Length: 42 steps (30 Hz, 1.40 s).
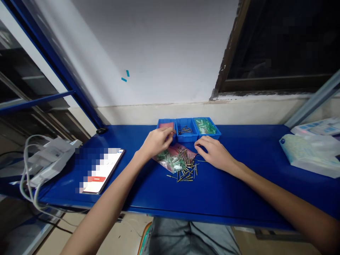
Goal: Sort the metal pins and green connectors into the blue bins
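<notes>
Wall (pixel 148 46) pale, fills the back. Table (pixel 228 198) blue, runs full width below it. Window (pixel 278 42) dark, upper right. Pack (pixel 310 156) pale, soft-looking, on table far right. Phone (pixel 106 173) lit, lying at left, partly pixelated. Three bins side by side near the wall: left bin (pixel 165 120) with something pink inside, middle bin (pixel 187 137) with a few rivets, right bin (pixel 213 137) with a green bag. Left hand (pixel 158 141) at left bin's front, fingers curled, thumb near index; can't tell if anything's pinched. Right hand (pixel 211 150) in front of right bin, fingers bent toward thumb; can't tell if it grips anything. Bags (pixel 174 163), pink and green, heaped on table between the hands. Loose rivets (pixel 186 173) piled against them, spilling toward table's front edge.
</notes>
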Each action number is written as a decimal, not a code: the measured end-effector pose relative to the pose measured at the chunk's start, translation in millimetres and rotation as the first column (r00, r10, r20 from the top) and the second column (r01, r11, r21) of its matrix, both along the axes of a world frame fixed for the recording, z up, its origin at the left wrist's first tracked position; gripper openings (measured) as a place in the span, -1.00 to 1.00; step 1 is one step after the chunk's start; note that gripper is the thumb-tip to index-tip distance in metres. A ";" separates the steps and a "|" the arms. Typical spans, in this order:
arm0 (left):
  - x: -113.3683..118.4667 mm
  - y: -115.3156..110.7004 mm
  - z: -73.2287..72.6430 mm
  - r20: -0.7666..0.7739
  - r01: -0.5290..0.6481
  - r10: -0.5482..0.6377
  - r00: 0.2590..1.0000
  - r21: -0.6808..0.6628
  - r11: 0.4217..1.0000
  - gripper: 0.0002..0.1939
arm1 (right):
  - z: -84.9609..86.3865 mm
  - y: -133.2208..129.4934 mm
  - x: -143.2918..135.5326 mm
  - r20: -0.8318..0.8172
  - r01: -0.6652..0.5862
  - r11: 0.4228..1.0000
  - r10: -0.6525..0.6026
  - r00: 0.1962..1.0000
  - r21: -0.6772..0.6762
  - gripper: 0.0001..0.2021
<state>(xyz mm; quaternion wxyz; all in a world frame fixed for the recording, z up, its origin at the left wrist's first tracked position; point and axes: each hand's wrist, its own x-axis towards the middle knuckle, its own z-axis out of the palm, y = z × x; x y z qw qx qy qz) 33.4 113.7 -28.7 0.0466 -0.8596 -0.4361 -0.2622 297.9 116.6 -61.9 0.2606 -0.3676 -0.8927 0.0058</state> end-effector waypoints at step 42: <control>40.8 -22.6 -9.0 0.655 0.246 -0.059 0.753 -0.197 0.949 -0.85 | 15.5 -24.3 -20.2 -0.480 -0.236 0.860 -0.012 0.877 -0.452 -0.82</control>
